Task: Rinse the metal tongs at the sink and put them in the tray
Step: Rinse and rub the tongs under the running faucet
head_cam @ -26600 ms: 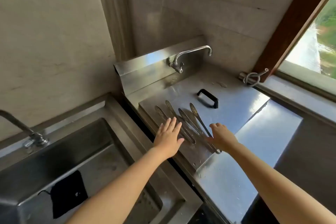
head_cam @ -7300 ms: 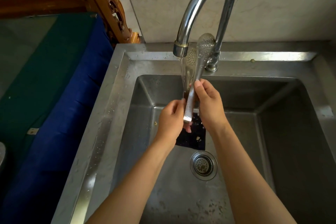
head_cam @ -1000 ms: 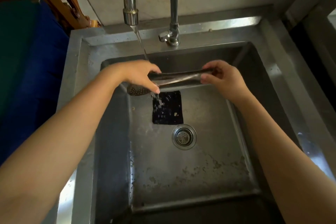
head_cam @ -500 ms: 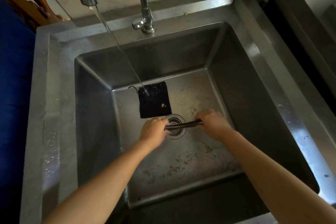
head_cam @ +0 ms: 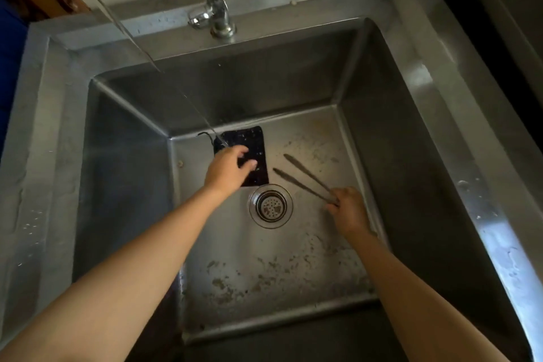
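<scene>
Tongs (head_cam: 303, 179) now splayed, pinched by right hand (head_cam: 349, 211) alone — left hand (head_cam: 225, 174) let go, touches black cloth (head_cam: 256, 139).

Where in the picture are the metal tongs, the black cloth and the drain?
metal tongs (head_cam: 302, 185): head view, on the middle of the lower arm.
black cloth (head_cam: 249, 138): head view, on its uncovered upper part.
drain (head_cam: 270, 206): head view, on the centre of the round strainer.

Both arms stretch downward, left hand (head_cam: 227, 172) loosely curved, right hand (head_cam: 348, 209) pinching the tongs (head_cam: 299, 184).
</scene>
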A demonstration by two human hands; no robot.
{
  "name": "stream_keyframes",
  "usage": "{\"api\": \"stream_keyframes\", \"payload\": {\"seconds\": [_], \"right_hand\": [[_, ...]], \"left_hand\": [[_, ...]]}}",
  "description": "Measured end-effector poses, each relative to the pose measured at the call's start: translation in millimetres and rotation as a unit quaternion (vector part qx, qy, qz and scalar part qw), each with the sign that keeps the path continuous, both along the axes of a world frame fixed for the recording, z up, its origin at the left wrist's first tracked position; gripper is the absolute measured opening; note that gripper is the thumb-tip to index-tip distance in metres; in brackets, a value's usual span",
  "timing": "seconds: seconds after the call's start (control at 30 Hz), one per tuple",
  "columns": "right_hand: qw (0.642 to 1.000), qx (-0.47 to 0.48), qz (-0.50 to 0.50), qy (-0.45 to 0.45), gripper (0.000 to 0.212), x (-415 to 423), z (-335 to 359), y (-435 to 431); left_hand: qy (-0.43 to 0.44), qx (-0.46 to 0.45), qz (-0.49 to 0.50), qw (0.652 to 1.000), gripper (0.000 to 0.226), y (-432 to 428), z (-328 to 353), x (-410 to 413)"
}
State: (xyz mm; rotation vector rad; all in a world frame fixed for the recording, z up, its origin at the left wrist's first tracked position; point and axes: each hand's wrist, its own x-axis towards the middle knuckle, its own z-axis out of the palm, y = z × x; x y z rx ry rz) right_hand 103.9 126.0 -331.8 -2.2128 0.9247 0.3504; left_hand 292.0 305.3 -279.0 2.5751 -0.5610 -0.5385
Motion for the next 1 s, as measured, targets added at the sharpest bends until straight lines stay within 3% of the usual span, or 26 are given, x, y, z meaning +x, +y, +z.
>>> {"api": "stream_keyframes", "payload": {"seconds": [0.13, 0.5, 0.77, 1.0], "right_hand": [[0.996, -0.038, -0.077, 0.029, 0.031, 6, -19, -6], [0.985, -0.123, -0.122, 0.002, 0.034, 18, -58, 1], [0.981, -0.178, -0.078, 0.017, 0.039, 21, -63, 2], [0.987, -0.139, -0.017, 0.081, 0.042, 21, -33, -9]], "left_hand": [[-0.018, 0.046, 0.076, 0.996, 0.038, 7, -19, 22], [0.052, 0.208, -0.037, 0.976, 0.064, 19, -111, -5], [0.036, 0.234, -0.061, 0.970, 0.074, 27, -128, -12], [0.145, 0.264, -0.079, 0.950, 0.071, 7, -88, -5]]}}
